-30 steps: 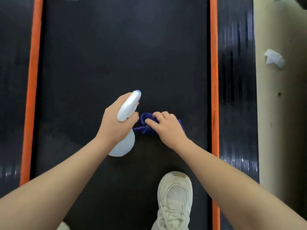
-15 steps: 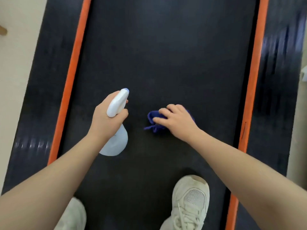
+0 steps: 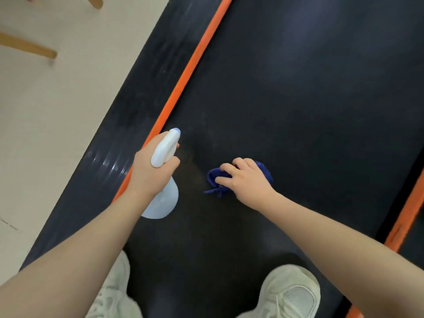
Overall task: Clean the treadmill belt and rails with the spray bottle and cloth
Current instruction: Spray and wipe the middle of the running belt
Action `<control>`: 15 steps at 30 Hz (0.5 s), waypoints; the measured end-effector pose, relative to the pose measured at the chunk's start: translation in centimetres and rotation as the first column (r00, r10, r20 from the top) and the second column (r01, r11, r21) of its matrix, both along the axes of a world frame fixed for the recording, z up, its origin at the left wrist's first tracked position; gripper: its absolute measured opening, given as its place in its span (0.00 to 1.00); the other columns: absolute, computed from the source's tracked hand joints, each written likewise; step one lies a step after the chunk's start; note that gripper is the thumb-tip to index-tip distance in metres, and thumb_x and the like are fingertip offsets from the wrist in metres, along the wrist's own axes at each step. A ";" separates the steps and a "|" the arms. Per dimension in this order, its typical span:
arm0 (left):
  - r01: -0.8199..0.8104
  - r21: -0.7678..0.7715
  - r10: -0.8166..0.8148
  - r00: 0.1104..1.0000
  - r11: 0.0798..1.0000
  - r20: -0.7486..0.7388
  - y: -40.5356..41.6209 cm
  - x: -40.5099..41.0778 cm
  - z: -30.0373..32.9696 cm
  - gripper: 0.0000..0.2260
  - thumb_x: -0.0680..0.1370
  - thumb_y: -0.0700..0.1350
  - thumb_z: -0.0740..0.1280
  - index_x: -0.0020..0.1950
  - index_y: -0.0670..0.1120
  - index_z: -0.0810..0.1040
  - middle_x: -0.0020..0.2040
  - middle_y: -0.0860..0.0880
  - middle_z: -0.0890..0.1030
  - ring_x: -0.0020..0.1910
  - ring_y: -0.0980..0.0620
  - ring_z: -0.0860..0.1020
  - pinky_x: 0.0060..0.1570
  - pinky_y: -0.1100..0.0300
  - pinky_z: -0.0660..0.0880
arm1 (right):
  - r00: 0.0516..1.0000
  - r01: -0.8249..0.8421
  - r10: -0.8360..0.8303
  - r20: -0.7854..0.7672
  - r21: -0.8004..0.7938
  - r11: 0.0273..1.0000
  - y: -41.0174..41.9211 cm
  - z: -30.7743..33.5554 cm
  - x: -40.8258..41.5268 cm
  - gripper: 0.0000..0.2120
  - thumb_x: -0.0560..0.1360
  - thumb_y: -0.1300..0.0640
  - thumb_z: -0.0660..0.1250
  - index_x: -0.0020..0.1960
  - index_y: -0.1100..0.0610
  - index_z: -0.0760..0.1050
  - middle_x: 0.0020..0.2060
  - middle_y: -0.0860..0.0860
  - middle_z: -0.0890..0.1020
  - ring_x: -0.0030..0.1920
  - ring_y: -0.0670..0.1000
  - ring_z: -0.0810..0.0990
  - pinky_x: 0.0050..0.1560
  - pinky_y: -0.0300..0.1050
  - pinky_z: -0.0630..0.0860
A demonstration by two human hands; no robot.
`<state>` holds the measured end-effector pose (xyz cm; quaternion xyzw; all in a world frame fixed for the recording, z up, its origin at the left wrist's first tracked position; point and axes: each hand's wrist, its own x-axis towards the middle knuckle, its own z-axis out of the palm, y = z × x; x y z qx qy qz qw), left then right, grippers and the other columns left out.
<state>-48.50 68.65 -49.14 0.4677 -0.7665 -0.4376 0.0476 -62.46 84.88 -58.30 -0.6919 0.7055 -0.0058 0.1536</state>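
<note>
A: Grip status?
B: Left hand (image 3: 152, 174) was wrapped tight round the neck of the spray bottle (image 3: 164, 171), one finger on the front of the head. White plastic head with blue nozzle tip, translucent rounded body hanging below the fist. Right hand (image 3: 246, 182) was pressed down on the cloth (image 3: 215, 179), fingers curled over it.
A: Cloth?
B: Blue, soft, bunched; a loose tail stuck out on the bottle side.
A: Positions on the treadmill?
B: Cloth flat on the belt (image 3: 298, 106), matte black rubber, nearer its left edge than its right. Bottle held above the belt at the left edge, beside the orange strip (image 3: 195, 58). Glossy ribbed black rail (image 3: 146, 88) outside that. Cloth and bottle were near but apart.
A: Feet?
B: Two pale mesh sneakers (image 3: 291, 294) stood on the belt's near end.
</note>
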 end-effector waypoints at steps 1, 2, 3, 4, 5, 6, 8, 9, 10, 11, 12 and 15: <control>0.011 0.007 -0.011 1.000 1.000 0.004 -0.5 0.3 -0.1 0.20 0.74 0.35 0.66 0.66 0.47 0.74 0.56 0.53 0.78 0.56 0.57 0.75 0.45 0.81 0.67 | 1.000 0.017 -0.017 -0.008 0.013 1.000 0.9 0.0 -0.6 0.23 0.54 0.60 0.80 0.47 0.48 0.82 0.48 0.52 0.81 0.42 0.57 0.77 0.40 0.48 0.75; 0.027 0.010 -0.027 1.000 1.000 0.005 -0.9 0.4 -0.1 0.20 0.74 0.34 0.66 0.65 0.46 0.74 0.56 0.53 0.78 0.56 0.57 0.75 0.45 0.82 0.67 | 1.000 0.002 -0.002 -0.024 0.013 1.000 1.4 0.1 -1.3 0.23 0.53 0.60 0.81 0.47 0.49 0.82 0.48 0.52 0.81 0.41 0.57 0.78 0.39 0.48 0.75; 0.044 0.013 -0.044 0.999 0.999 0.007 -1.4 0.4 -0.3 0.20 0.74 0.33 0.66 0.65 0.46 0.75 0.56 0.53 0.78 0.55 0.57 0.75 0.45 0.82 0.66 | 0.998 -0.042 0.043 -0.038 0.037 0.998 0.9 0.5 -1.8 0.23 0.53 0.60 0.81 0.46 0.49 0.82 0.46 0.53 0.81 0.40 0.56 0.78 0.38 0.48 0.75; 0.057 0.020 -0.057 0.998 0.998 0.011 -1.8 0.4 -0.5 0.21 0.73 0.33 0.66 0.65 0.45 0.75 0.56 0.52 0.78 0.54 0.58 0.75 0.46 0.82 0.66 | 0.995 -0.086 0.089 -0.053 0.048 0.995 -0.3 0.9 -2.1 0.20 0.55 0.60 0.80 0.46 0.49 0.81 0.46 0.52 0.80 0.40 0.56 0.77 0.38 0.48 0.74; 0.064 0.030 -0.065 0.998 0.998 0.016 -2.2 0.3 -0.6 0.21 0.73 0.33 0.66 0.65 0.45 0.75 0.56 0.52 0.78 0.53 0.59 0.74 0.45 0.82 0.66 | 0.989 -0.129 0.133 -0.063 0.062 0.990 -2.1 1.2 -2.1 0.18 0.61 0.59 0.78 0.48 0.49 0.80 0.48 0.52 0.79 0.43 0.56 0.76 0.40 0.48 0.73; 0.059 0.039 -0.060 0.998 0.997 0.020 -2.6 0.2 -0.8 0.21 0.73 0.33 0.66 0.65 0.45 0.75 0.56 0.52 0.78 0.52 0.59 0.74 0.45 0.82 0.66 | 0.987 -0.133 0.138 -0.083 0.065 0.989 -4.2 1.3 -1.9 0.15 0.68 0.57 0.73 0.53 0.48 0.77 0.53 0.52 0.77 0.49 0.56 0.75 0.45 0.49 0.71; 0.022 0.043 -0.023 1.000 0.999 0.018 -3.1 0.4 -0.9 0.21 0.72 0.34 0.66 0.64 0.46 0.75 0.55 0.53 0.79 0.52 0.59 0.75 0.44 0.81 0.67 | 0.993 -0.058 0.062 -0.101 0.044 0.997 -9.1 1.0 -1.1 0.14 0.77 0.56 0.62 0.62 0.49 0.71 0.60 0.52 0.70 0.57 0.56 0.69 0.53 0.49 0.66; -0.005 0.041 0.004 1.000 0.999 0.009 -3.2 0.6 -1.0 0.21 0.72 0.35 0.66 0.64 0.47 0.75 0.54 0.54 0.79 0.52 0.60 0.76 0.44 0.81 0.67 | 0.996 0.011 -0.009 -0.091 0.026 1.000 -11.2 0.9 -0.7 0.14 0.79 0.57 0.58 0.64 0.50 0.70 0.61 0.52 0.69 0.58 0.56 0.68 0.54 0.49 0.65; -0.035 0.035 0.036 0.999 0.999 -0.005 -3.4 0.9 -0.9 0.21 0.72 0.36 0.66 0.64 0.47 0.75 0.54 0.55 0.79 0.51 0.62 0.76 0.44 0.81 0.66 | 0.995 0.064 -0.063 -0.084 0.012 0.998 -12.7 0.6 -0.3 0.15 0.79 0.57 0.57 0.64 0.50 0.70 0.61 0.52 0.69 0.58 0.56 0.67 0.54 0.49 0.64; -0.073 0.025 0.074 0.997 0.997 -0.018 -3.6 1.2 -1.0 0.21 0.72 0.35 0.66 0.64 0.47 0.75 0.53 0.55 0.78 0.50 0.63 0.75 0.43 0.81 0.66 | 0.995 0.063 -0.062 -0.073 0.011 0.998 -13.3 0.3 0.0 0.15 0.79 0.57 0.57 0.65 0.50 0.70 0.62 0.52 0.69 0.58 0.56 0.67 0.55 0.49 0.64; -0.113 0.015 0.113 0.993 0.994 -0.024 -3.8 1.6 -1.0 0.21 0.72 0.36 0.66 0.64 0.47 0.75 0.53 0.56 0.78 0.49 0.64 0.75 0.43 0.82 0.65 | 0.998 0.039 -0.038 -0.051 0.030 0.999 -13.2 0.0 0.4 0.15 0.78 0.58 0.58 0.65 0.51 0.70 0.62 0.52 0.69 0.57 0.56 0.68 0.55 0.49 0.65; -0.141 0.014 0.141 0.990 0.990 -0.025 -4.1 2.6 -1.2 0.23 0.69 0.41 0.64 0.64 0.47 0.75 0.54 0.56 0.77 0.51 0.62 0.73 0.44 0.83 0.64 | 0.983 -0.184 0.184 0.022 -0.015 0.983 -10.7 -0.6 1.1 0.17 0.71 0.60 0.69 0.59 0.51 0.77 0.57 0.54 0.76 0.50 0.57 0.74 0.49 0.51 0.72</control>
